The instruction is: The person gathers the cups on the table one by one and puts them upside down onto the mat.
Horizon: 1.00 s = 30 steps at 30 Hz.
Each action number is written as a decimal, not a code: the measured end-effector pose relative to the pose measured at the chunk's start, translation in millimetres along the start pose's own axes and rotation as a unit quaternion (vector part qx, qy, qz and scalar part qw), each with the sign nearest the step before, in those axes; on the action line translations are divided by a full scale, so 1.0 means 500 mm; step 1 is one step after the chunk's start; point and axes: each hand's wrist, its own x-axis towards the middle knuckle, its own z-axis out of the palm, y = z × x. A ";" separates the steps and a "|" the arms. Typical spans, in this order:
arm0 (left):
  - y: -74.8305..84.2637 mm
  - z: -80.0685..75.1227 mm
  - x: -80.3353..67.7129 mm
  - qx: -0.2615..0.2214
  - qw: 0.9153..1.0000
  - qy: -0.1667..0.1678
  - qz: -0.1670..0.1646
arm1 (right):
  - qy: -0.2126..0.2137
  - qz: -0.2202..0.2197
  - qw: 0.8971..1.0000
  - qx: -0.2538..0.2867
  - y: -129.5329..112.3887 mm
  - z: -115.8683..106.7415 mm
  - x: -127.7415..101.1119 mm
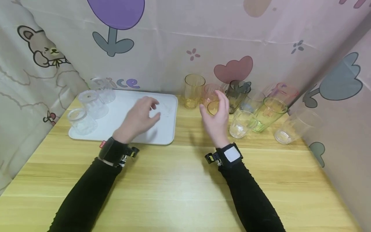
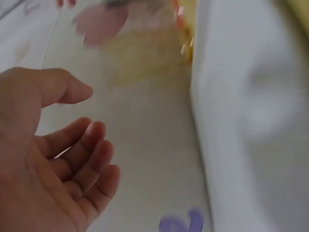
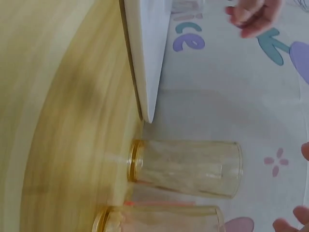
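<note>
My left hand [image 1: 139, 117] hovers above the white tray [image 1: 160, 137] with its fingers loosely bent and nothing in its grasp. Three clear glasses, seemingly upside down, stand at the tray's left end; the nearest glass [image 1: 82, 121] is by the front corner. On the right, my right hand [image 1: 216, 120] is raised with thumb and fingers spread, in front of an amber glass [image 3: 166, 220] that it partly hides in the head view. The right fingertips appear apart from this glass in the right wrist view. A second amber glass [image 1: 195, 91] stands upright between tray and hand.
Several glasses crowd the right side: a pink glass [image 1: 213, 88], a dark grey glass [image 1: 237, 93], a green glass [image 1: 268, 114], a clear glass [image 1: 241, 125] and another clear glass [image 1: 295, 127]. A printed curtain [image 1: 168, 61] hangs directly behind the wooden table [image 1: 179, 193].
</note>
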 end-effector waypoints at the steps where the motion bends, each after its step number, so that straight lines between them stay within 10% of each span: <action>1: 0.007 0.013 0.000 0.000 1.000 -0.024 0.004 | 0.002 0.009 1.000 -0.004 0.002 -0.004 0.001; 15: 0.042 0.113 -0.015 0.045 0.982 -0.183 0.018 | -0.017 0.163 0.986 -0.014 0.043 -0.029 0.004; 30: 0.053 0.129 -0.023 0.042 0.977 -0.208 0.030 | -0.010 0.255 0.966 0.051 0.073 -0.021 0.005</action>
